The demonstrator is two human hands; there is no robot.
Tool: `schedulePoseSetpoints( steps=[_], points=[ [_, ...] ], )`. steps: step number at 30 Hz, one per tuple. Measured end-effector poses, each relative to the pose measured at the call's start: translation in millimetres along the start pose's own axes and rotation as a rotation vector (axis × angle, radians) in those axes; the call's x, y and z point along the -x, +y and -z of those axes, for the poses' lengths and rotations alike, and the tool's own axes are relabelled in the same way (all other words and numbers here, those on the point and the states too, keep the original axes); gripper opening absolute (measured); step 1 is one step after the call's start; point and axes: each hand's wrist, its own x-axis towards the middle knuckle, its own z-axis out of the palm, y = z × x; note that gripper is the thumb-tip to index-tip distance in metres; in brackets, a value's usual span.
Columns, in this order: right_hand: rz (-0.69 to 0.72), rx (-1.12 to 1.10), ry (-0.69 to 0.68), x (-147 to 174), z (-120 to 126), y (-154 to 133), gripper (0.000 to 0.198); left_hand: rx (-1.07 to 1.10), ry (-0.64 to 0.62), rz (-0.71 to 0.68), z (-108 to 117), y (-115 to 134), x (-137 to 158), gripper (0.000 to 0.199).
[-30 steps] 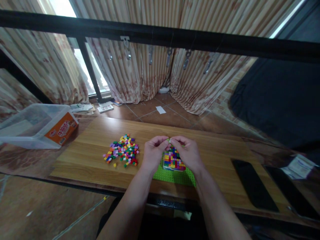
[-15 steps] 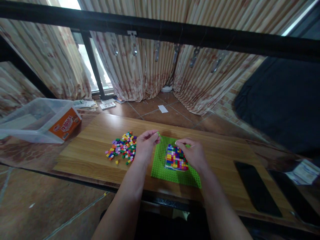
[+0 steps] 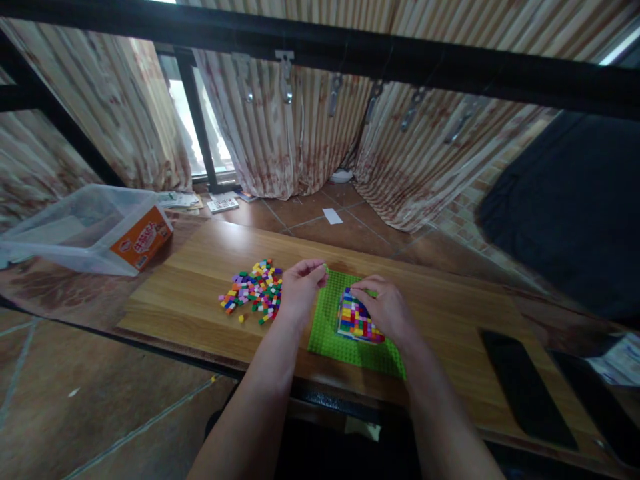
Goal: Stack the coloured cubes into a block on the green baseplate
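A green studded baseplate point(image 3: 325, 337) lies on the table, bearing a block built of many small coloured toy bricks point(image 3: 356, 325). My right hand point(image 3: 383, 303) is over the block's far side, thumb and finger pinched at its top edge; the small brick between them is mostly hidden. Above the baseplate's far left corner, my left hand point(image 3: 303, 283) pinches a small light green brick point(image 3: 326, 269) between thumb and forefinger. A pile of loose coloured bricks point(image 3: 255, 288) spreads on the wood left of my left hand.
The wooden table point(image 3: 190, 293) has a clear plastic bin point(image 3: 95, 250) with an orange label beyond its left end. A dark flat slab point(image 3: 525, 387) lies on the right. A black bar point(image 3: 320, 50) with metal hooks crosses above, before striped curtains point(image 3: 280, 147).
My right hand has lowered its small white brick from just above the block to the block's far edge. My left hand keeps its pinch. The view has shifted slightly.
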Motion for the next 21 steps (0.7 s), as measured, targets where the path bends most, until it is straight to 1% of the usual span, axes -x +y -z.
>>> schedulePoseSetpoints(
  steps=[4, 8, 11, 15, 21],
  points=[
    [-0.004, 0.005, -0.025, -1.4, 2.4, -3.7, 0.019, -0.001, -0.007, 0.020, -2.1, -1.8, 2.3, 0.024],
    [-0.017, -0.030, -0.097, -3.5, 5.2, -5.9, 0.021, -0.005, -0.014, 0.037, -3.5, -5.1, 3.8, 0.020],
    [0.002, -0.025, -0.136, -4.7, 6.4, -6.7, 0.022, -0.005, -0.023, 0.038, -3.9, -7.8, 4.0, 0.019],
    [0.006, -0.019, -0.134, -4.6, 7.0, -9.1, 0.021, -0.006, -0.036, 0.041, -4.3, -9.5, 4.0, 0.020],
    [-0.025, -0.099, -0.103, -2.7, 3.4, -8.4, 0.021, -0.026, -0.042, 0.054, -4.6, -7.4, 5.2, 0.018]
  ],
)
